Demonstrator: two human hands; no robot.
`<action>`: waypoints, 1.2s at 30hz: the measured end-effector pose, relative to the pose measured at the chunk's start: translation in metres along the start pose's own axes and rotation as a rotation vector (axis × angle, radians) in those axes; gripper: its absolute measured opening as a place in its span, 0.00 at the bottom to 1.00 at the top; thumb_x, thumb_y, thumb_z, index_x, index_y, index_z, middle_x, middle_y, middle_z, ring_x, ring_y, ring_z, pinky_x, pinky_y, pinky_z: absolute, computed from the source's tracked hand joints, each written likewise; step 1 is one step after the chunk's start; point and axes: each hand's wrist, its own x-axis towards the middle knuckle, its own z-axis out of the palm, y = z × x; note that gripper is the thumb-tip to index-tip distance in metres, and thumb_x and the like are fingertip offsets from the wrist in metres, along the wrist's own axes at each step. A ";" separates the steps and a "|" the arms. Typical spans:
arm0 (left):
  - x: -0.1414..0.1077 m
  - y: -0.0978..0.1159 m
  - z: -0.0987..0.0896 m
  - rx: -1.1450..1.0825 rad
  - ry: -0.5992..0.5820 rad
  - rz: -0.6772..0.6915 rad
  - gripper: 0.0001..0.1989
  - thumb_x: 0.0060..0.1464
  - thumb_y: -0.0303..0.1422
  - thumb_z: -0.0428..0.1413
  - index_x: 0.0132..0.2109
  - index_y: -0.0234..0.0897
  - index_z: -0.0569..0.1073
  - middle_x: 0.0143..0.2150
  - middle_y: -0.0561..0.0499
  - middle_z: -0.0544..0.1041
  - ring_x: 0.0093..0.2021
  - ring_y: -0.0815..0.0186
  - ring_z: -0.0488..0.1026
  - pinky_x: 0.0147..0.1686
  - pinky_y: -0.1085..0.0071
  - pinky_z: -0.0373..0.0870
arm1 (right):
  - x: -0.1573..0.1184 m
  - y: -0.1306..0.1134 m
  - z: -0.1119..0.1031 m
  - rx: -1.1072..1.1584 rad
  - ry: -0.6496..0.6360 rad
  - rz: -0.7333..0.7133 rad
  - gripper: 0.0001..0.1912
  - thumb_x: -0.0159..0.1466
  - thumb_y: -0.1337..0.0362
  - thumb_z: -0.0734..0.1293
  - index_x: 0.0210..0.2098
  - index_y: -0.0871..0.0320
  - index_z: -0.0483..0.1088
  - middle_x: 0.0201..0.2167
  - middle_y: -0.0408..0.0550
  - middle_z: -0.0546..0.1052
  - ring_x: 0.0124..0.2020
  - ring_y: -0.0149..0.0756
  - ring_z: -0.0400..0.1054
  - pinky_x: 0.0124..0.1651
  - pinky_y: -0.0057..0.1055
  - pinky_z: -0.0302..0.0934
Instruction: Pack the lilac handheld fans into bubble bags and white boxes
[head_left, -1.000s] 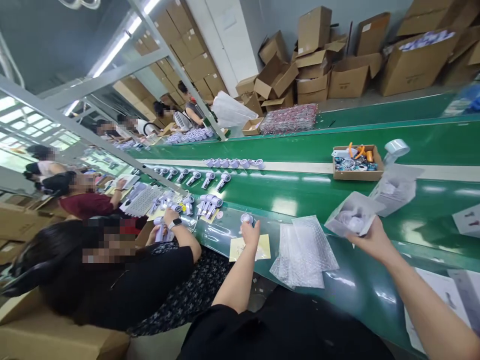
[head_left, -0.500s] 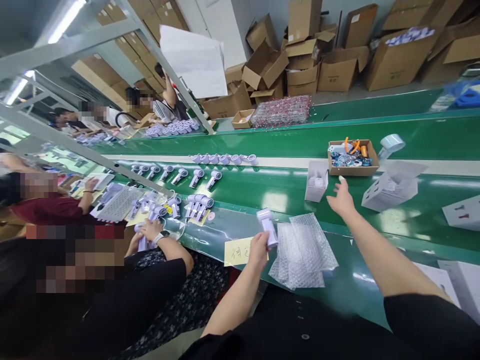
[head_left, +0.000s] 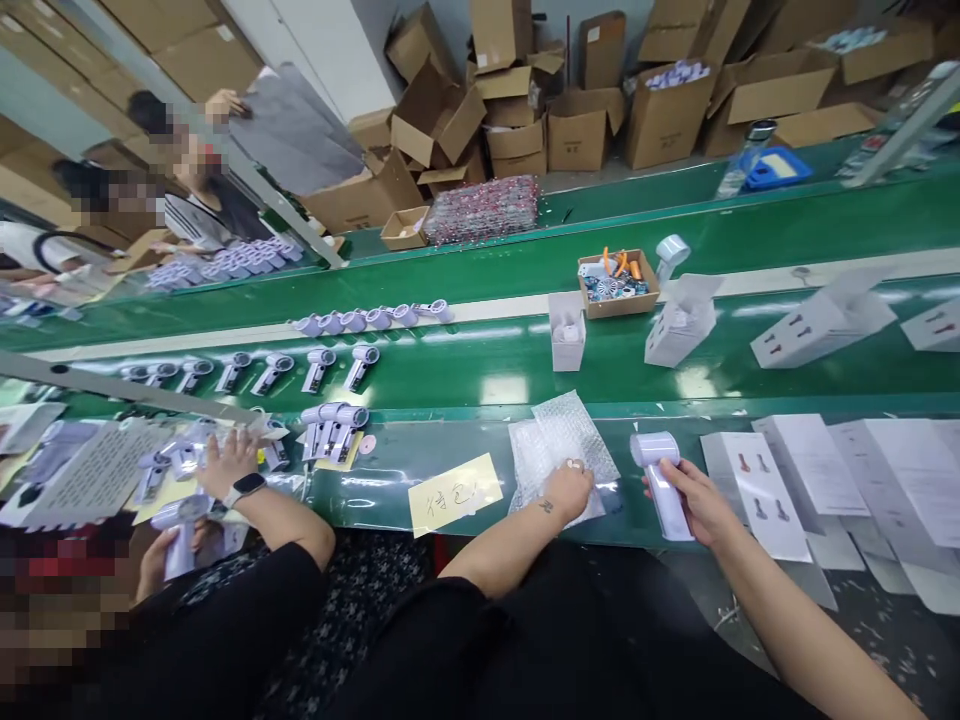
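My right hand [head_left: 697, 498] is closed round the handle of a pale purple handheld fan [head_left: 667, 490], its round head up, near the bench's front edge. My left hand [head_left: 570, 487] rests on a stack of clear bubble-wrap bags [head_left: 574, 430], fingers bent against the top bag; whether it pinches the plastic is too small to tell. A yellow paper with handwriting [head_left: 455, 494] lies left of the bags. Flat white printed boxes [head_left: 757, 490] overlap to the right of the held fan.
Beyond the bench, the green belt [head_left: 480, 350] carries rows of purple fans [head_left: 364, 367], open white boxes [head_left: 568, 345] and a carton of parts [head_left: 619, 300]. At left, a co-worker's hands [head_left: 229, 462] handle another fan. Cardboard boxes [head_left: 585, 130] stand behind.
The fan has passed from my left hand to my right hand, which has come back from the belt. My left hand has moved right onto the bubble wrap. The view has turned right.
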 end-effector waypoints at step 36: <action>-0.025 0.045 -0.029 0.038 0.211 0.534 0.08 0.55 0.28 0.46 0.40 0.36 0.68 0.37 0.45 0.70 0.41 0.61 0.67 0.43 0.65 0.64 | -0.070 0.035 0.029 0.289 0.149 0.047 0.21 0.50 0.66 0.73 0.33 0.51 0.55 0.24 0.41 0.76 0.28 0.40 0.74 0.29 0.35 0.72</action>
